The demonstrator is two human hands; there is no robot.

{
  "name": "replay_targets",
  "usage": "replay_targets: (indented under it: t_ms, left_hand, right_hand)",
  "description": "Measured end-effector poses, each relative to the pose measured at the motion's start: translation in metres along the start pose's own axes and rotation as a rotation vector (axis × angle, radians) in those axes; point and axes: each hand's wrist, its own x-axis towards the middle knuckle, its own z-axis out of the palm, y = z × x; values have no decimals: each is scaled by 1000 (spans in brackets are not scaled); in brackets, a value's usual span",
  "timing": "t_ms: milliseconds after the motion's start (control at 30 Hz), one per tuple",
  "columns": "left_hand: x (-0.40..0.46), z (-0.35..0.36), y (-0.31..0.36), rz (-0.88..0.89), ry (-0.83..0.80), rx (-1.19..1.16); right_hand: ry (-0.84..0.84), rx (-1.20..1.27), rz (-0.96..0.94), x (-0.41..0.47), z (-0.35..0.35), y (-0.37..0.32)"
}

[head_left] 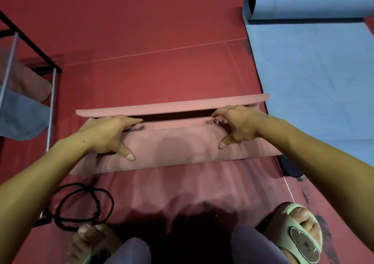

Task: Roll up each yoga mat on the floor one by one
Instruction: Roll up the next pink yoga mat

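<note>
The red floor (162, 20) fills most of the view, and everything lies on it. The blue mat (315, 77) is seen along the right edge of the floor. Its far end is curled into a roll, and the rest is laid out flat, so it is judged to be not yet done.

The pink mat (174, 148) is found in the middle of the floor, just in front of the person's feet. It is rolled into a fat tube, and a short flat flap at the far side is not rolled in yet. This mat is judged to be nearly finished.

The mat looks soft and bendy, since dents and wrinkles are seen in it. It is probably light, and a bit grippy, not slippery. It may spring open if it is let go. It is best held near both ends of the roll, so the roll stays even.

The left hand (107, 136) is spread wide on the left part of the roll, with fingers curled over the top and the thumb pressed on the near side. The right hand (236, 126) is held the same way on the right part.

A black cord (85, 205) is looped near the left foot. A rack (30, 81) with fabric is seen at the left edge.
</note>
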Motion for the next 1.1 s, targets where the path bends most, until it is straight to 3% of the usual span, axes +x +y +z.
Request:
replay_targets:
  t_ms: [167, 500, 733, 967, 1100]
  left_hand:
    - [3, 1, -10, 12, 139, 18]
    - [-1, 0, 5, 64, 315, -29]
    - [-6, -1, 12, 3, 344, 47]
    - [-9, 11, 18, -25, 279, 122]
    - [-1, 30, 7, -25, 342, 193]
  right_hand:
    - [165, 71, -32, 2, -5, 5]
    - [302, 118, -93, 10, 11, 6]
    - [405, 44, -63, 10, 21, 1]
    - [364, -51, 6, 7, 21, -8]
    - [420, -158, 28, 6, 28, -9]
